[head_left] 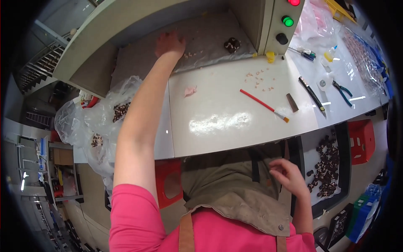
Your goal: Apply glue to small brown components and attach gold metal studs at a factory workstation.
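Faced a glossy white table [218, 105] and, at its far side, a beige booth [79, 54] with a green lamp [287, 21] on the right post. Reached with the left hand [170, 44] into the booth, over its grey lining [210, 33], near scattered pale bits [191, 54] and to the left of a dark, pale-flecked cluster [232, 45]; could not tell the grip, on account of blurred fingertips. Held the right hand [289, 178] below the near table edge, beside the olive-brown apron [235, 180], with fingers loosely curled and parted. Showed also, on the tabletop, a red-handled brush [261, 103], a brown wedge [292, 102] and pliers [337, 86]; near the left forearm, clear plastic bags [79, 126]; at lower right, a black tray [345, 155] of dark pieces [327, 164].
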A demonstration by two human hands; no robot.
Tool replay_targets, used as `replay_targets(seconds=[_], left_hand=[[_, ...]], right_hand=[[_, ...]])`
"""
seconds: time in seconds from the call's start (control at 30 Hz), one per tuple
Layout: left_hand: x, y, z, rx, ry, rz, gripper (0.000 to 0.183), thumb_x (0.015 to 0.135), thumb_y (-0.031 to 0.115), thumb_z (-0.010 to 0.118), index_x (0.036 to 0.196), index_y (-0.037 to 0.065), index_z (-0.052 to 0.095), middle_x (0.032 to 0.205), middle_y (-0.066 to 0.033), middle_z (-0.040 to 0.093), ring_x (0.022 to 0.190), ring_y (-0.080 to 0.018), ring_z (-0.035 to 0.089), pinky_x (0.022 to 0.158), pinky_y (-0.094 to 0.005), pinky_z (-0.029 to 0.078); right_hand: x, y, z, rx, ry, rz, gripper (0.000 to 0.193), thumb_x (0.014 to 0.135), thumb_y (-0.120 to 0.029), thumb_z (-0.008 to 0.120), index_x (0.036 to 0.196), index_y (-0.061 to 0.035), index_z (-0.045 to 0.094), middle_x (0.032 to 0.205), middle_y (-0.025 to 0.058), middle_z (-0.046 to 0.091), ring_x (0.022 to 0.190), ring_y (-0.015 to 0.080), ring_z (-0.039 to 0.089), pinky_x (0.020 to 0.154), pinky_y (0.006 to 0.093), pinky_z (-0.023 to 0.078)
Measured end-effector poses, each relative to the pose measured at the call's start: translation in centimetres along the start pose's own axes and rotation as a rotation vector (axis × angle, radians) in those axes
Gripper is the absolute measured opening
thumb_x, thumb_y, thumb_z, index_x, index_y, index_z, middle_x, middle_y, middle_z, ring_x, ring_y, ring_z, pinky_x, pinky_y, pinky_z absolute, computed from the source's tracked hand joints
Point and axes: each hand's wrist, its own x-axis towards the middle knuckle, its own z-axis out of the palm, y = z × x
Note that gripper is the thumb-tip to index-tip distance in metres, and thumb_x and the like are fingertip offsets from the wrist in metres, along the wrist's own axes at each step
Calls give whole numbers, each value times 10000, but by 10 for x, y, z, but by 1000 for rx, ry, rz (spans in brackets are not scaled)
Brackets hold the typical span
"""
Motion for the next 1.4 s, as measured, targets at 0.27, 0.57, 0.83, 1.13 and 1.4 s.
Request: replay_targets(seconds=[0.27, 0.57, 0.83, 1.13, 1.4], left_hand=[[1, -17, 25, -38, -106, 48, 174, 831, 242, 601, 976, 158, 648, 1035, -169, 609, 983, -357, 585, 831, -444, 494], [-165, 86, -103, -1782, -707, -275, 440, 965, 250, 497, 1354, 65, 409, 1035, -33, 574, 907, -112, 545, 768, -235, 470], [-325, 120, -107, -2155, -1039, -857, 324, 980, 183, 468, 1281, 63, 450, 1144, -62, 547, 1053, -151, 546, 912, -314, 451], [-341, 122, -106, -2122, -945, -927, 318, 981, 171, 464, 1277, 64, 425, 1199, -88, 530, 1132, -187, 520, 977, -339, 432], [-348, 116, -102, -2121, -937, -893, 307, 971, 167, 489, 1261, 81, 438, 1250, -114, 534, 1149, -192, 516, 981, -345, 425]], right_hand=[[-9, 12, 4, 23, -14, -1, 233, 827, -86, 647, 1035, 13, 608, 925, 94, 640, 851, 155, 650, 752, 273, 512], [12, -22, 17, 173, 30, -228, 168, 809, -33, 652, 967, -8, 601, 918, 83, 592, 820, 166, 584, 729, 271, 466], [17, -25, 45, 300, 36, -322, 368, 753, -46, 738, 1011, -46, 475, 965, 52, 460, 811, 121, 501, 751, 235, 413], [19, -15, 68, 245, 142, -326, 348, 736, -22, 747, 978, -47, 497, 941, 49, 491, 772, 119, 512, 680, 234, 447], [20, -23, 70, 139, 184, -403, 315, 722, -43, 763, 957, -49, 554, 909, 52, 543, 753, 137, 538, 632, 240, 472]])
